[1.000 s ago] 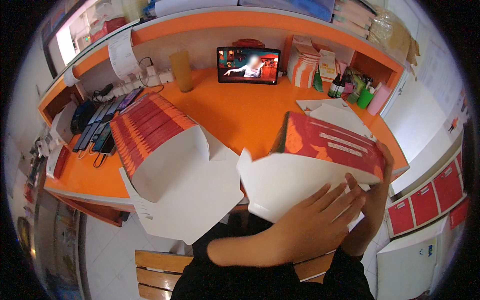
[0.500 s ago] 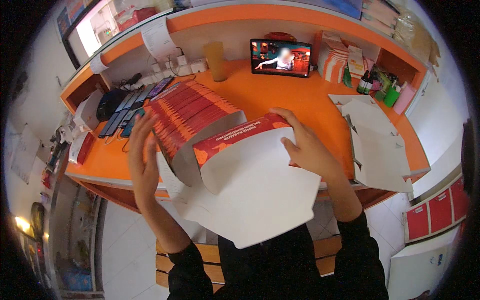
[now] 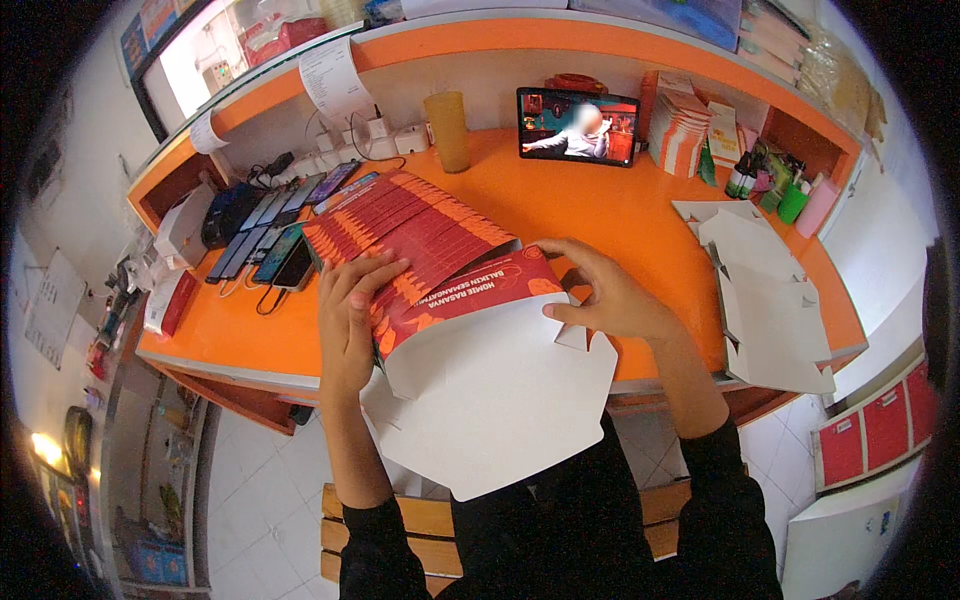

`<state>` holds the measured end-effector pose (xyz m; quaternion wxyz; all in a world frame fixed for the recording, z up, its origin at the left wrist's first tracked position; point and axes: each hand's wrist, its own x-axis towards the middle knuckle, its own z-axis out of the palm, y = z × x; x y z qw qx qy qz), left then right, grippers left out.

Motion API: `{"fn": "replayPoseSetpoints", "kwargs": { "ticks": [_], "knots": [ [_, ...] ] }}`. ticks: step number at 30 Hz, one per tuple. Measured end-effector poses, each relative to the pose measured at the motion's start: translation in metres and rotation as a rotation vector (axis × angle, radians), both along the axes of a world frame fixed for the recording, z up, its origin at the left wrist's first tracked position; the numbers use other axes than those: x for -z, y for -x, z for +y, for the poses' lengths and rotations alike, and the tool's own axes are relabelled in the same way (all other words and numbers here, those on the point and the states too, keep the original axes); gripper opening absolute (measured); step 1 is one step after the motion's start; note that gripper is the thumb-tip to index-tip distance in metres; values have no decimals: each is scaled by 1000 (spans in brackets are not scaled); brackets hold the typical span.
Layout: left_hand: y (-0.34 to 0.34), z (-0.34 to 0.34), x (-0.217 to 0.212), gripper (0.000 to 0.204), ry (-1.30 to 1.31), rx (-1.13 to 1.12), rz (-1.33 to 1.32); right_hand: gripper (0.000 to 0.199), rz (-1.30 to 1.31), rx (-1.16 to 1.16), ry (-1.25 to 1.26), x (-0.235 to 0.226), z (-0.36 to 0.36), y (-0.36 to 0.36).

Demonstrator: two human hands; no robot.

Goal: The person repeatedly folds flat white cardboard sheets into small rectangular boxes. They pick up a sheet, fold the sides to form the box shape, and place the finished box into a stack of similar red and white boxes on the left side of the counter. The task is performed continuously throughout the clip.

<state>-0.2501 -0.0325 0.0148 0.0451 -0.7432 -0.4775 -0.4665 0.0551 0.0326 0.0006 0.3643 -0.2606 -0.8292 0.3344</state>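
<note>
A red-printed cardboard box (image 3: 470, 300) lies at the near end of a row of overlapping matching boxes (image 3: 400, 225). Its broad white flap (image 3: 500, 410) hangs toward me over the table's front edge. My left hand (image 3: 350, 310) is closed on the left side of this box, its fingers bent over the red top. At the box's right corner my right hand (image 3: 615, 295) grips it, fingers on the far side and thumb near the white fold. Much of the row's underside is hidden.
Unfolded white cartons (image 3: 765, 290) lie on the right of the orange table (image 3: 620, 220). Several phones (image 3: 265, 230) with cables lie at the left. A tablet (image 3: 578, 125), a yellow cup (image 3: 448, 130) and a paper stack (image 3: 680, 130) stand along the back.
My left hand has come in from the left onto the box. The near box has shifted left and back against the row, with my right hand still on its corner.
</note>
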Motion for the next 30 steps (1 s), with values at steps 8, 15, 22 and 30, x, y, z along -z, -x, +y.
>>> {"fn": "replayPoseSetpoints", "kwargs": {
  "ticks": [8,15,22,30],
  "knots": [
    [-2,3,6,72,-22,-16,-21,68,-151,-8,297,-17,1,-2],
    [3,7,10,71,-61,2,-17,63,-14,13,238,-11,1,14],
    [5,9,12,72,-61,-12,-1,44,30,120,245,-12,3,15],
    [3,8,11,76,-77,-2,4,47,8,243,209,6,14,22]
  ]
}}
